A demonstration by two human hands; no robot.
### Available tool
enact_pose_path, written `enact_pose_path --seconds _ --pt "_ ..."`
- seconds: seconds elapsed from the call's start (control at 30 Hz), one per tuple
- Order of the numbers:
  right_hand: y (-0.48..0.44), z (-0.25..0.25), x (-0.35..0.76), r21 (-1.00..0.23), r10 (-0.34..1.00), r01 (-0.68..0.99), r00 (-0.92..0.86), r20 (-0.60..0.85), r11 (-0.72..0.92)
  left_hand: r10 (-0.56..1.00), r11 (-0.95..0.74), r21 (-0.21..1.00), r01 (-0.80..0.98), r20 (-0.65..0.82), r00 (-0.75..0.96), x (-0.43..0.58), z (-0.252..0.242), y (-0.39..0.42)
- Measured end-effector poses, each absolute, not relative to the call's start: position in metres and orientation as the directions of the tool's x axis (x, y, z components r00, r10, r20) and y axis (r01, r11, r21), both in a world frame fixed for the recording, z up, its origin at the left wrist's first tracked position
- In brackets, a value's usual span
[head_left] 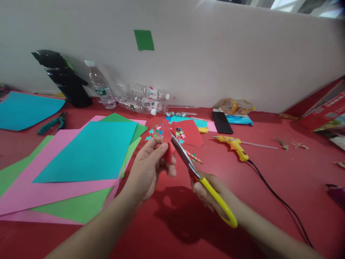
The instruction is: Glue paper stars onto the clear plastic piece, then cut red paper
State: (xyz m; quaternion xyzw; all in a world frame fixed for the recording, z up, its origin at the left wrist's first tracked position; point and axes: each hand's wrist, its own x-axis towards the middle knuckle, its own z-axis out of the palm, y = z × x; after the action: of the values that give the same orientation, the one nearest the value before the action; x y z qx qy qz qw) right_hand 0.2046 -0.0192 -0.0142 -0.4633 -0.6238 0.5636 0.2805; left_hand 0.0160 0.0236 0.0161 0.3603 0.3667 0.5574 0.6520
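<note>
Near the middle of the view, my left hand (151,165) pinches a small piece of red paper (168,145) between thumb and fingers. My right hand (211,192) grips the scissors (219,201), which have yellow handles and metal blades. The blades point up and to the left, their tips beside the red paper's right edge. Just beyond the hands lie small coloured paper stars (181,136) and a larger sheet of red paper (192,131). A patterned stick (195,157) lies behind the scissors.
Coloured sheets (91,151) are stacked at the left, with pliers (54,123) behind. Bottles (101,88) stand or lie along the wall. At the right are a phone (222,122) and a yellow glue gun (234,144) whose black cord (280,198) runs to the front right.
</note>
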Motion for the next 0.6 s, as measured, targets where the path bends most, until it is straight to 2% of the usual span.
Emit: enact_pose_path --seconds 0.1,0.3,0.47,0.6 --pt "-0.0191 -0.0152 0.2052 -0.956 0.901 0.286 -0.397 -0.175 -0.060 0.987 0.151 0.828 -0.540 -0.100 0.124 0.0142 0.0155 0.0265" --pt "-0.0168 -0.0147 0.2068 -0.951 0.878 0.305 -0.443 -0.182 -0.043 0.993 0.112 0.794 -0.598 -0.062 0.103 0.0106 0.0149 0.0282" --pt "-0.0163 -0.0139 0.2073 -0.941 0.857 0.337 -0.477 -0.194 -0.026 0.999 0.029 0.816 -0.578 -0.036 0.000 0.0109 0.0169 0.0287" --pt "-0.0162 -0.0142 0.2092 -0.942 0.839 0.337 -0.511 -0.188 -0.006 0.998 -0.061 0.875 -0.480 0.043 -0.049 0.0112 0.0163 0.0273"
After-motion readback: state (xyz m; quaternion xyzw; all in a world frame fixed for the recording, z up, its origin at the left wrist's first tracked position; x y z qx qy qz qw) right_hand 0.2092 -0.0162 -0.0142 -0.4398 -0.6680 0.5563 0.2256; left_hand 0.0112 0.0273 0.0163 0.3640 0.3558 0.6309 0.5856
